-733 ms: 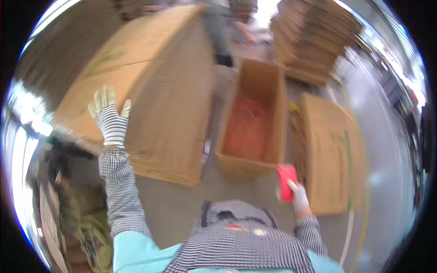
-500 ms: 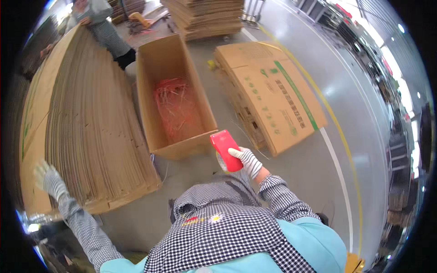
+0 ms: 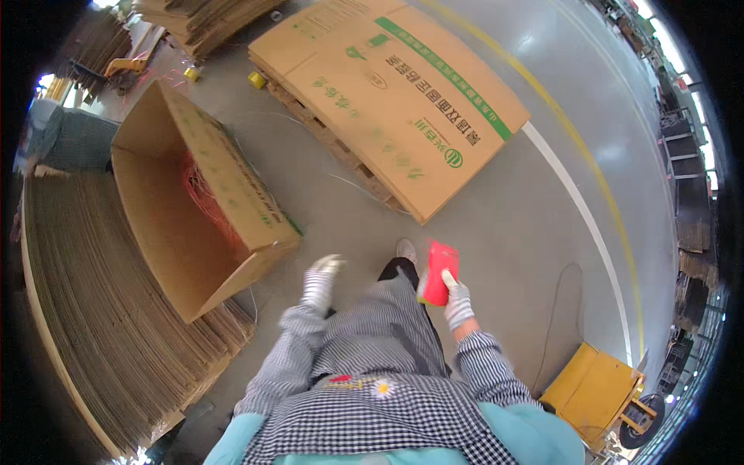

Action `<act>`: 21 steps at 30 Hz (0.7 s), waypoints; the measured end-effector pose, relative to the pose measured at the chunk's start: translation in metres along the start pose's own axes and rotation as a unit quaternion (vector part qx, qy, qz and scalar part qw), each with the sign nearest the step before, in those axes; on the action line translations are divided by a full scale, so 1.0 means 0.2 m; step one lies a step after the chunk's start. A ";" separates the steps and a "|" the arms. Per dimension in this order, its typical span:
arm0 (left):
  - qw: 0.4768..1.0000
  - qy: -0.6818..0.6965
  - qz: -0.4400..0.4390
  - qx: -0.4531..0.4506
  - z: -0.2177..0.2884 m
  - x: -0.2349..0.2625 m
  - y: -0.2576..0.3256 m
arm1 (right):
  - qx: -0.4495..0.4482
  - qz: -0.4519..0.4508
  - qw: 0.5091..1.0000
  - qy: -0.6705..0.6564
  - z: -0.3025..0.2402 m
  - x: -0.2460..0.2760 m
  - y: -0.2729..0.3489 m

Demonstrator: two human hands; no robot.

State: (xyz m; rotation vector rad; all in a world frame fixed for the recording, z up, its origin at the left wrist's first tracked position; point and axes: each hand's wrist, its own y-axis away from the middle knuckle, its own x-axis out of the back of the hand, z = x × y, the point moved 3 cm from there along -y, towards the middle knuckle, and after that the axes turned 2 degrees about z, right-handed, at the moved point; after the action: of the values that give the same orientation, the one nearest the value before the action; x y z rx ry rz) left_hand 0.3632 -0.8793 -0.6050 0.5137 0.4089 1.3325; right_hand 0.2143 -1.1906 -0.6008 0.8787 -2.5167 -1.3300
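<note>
My right hand point(image 3: 456, 298), in a white striped glove, grips a red, flat, box-shaped hand tool point(image 3: 442, 267) in front of my body. The thumb lies across its face; a pale yellowish edge shows at its lower left, and its exact kind is unclear. My left hand point(image 3: 320, 280), gloved the same way, hangs over the floor, slightly blurred, fingers extended with nothing visible in them. Nearest to it stands an open cardboard box point(image 3: 225, 182), with red strapping scraps point(image 3: 203, 194) inside.
A tall stack of flat cardboard point(image 3: 101, 294) fills the left side. Ahead, printed cardboard sheets point(image 3: 372, 85) lie on a pallet point(image 3: 341, 151). A yellow wheeled machine point(image 3: 593, 391) stands at the lower right. Another person's sleeve point(image 3: 77, 139) shows beyond the box.
My view has turned right, so the box and stacks sit farther left. My left hand has come off the cardboard stack and in front of me. The red tool stays in my right hand.
</note>
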 end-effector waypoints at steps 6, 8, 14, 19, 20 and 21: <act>0.946 0.193 -0.002 0.260 -0.84 -1.23 -0.86 | -0.001 0.089 0.995 0.048 -0.36 0.70 -0.40; 0.950 0.181 0.100 0.234 -1.24 -1.30 -1.22 | -0.027 0.096 0.994 0.054 -0.34 0.85 -0.57; 0.915 0.294 0.223 0.163 -1.58 -1.74 -1.65 | 0.006 0.201 0.979 0.004 -0.32 1.29 -0.76; 0.911 0.158 0.233 0.303 -1.49 -1.84 -1.80 | -0.030 0.242 0.968 -0.056 -0.31 1.28 -0.82; 0.902 0.155 0.261 0.306 -1.51 -1.83 -1.79 | -0.050 0.206 0.976 -0.056 -0.31 1.24 -0.83; 0.893 0.154 0.287 0.310 -1.53 -1.82 -1.78 | -0.068 0.171 0.981 -0.055 -0.30 1.21 -0.84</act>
State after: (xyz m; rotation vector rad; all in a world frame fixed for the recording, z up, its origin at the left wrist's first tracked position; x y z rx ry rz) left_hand 0.4086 -1.2554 -1.0625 1.0127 1.0226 1.8661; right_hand 0.1123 -1.4421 -0.7291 0.3330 -2.4740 -1.4420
